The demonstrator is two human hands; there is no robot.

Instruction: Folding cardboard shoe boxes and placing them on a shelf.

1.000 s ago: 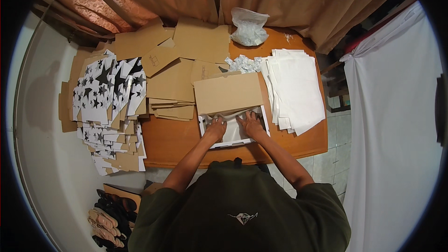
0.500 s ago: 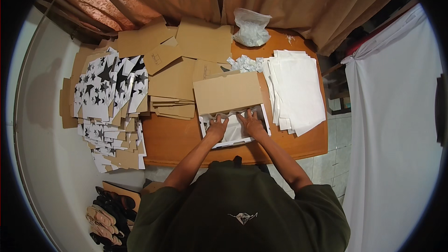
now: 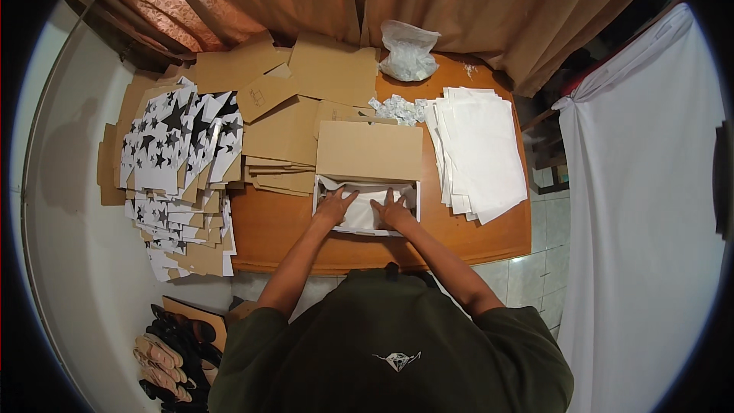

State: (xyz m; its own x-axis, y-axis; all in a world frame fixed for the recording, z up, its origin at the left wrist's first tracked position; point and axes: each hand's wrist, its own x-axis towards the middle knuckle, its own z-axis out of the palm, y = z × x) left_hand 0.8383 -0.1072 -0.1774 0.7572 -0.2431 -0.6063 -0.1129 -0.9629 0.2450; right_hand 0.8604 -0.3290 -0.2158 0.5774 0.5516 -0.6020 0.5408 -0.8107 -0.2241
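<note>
An open cardboard box (image 3: 369,150) with a brown lid raised at the back and white outer walls stands near the table's front edge. White tissue paper (image 3: 362,208) lines its inside. My left hand (image 3: 332,206) lies at the left part of the box, fingers spread on the paper. Towards the right side, my right hand (image 3: 393,211) presses on the same paper with its fingers apart. Neither hand grips anything. Whatever lies beneath the paper is hidden.
White paper sheets (image 3: 480,154) are stacked right of the box. Small white packets (image 3: 399,109) and a clear plastic bag (image 3: 410,53) lie behind. Flat brown cardboard (image 3: 280,131) and star-printed cardboard pieces (image 3: 160,141) fill the left. Several shoes (image 3: 164,359) stand at lower left.
The box has shifted slightly left and turned squarer to the table edge. Both hands have moved with it, still spread on the paper, which looks flatter.
</note>
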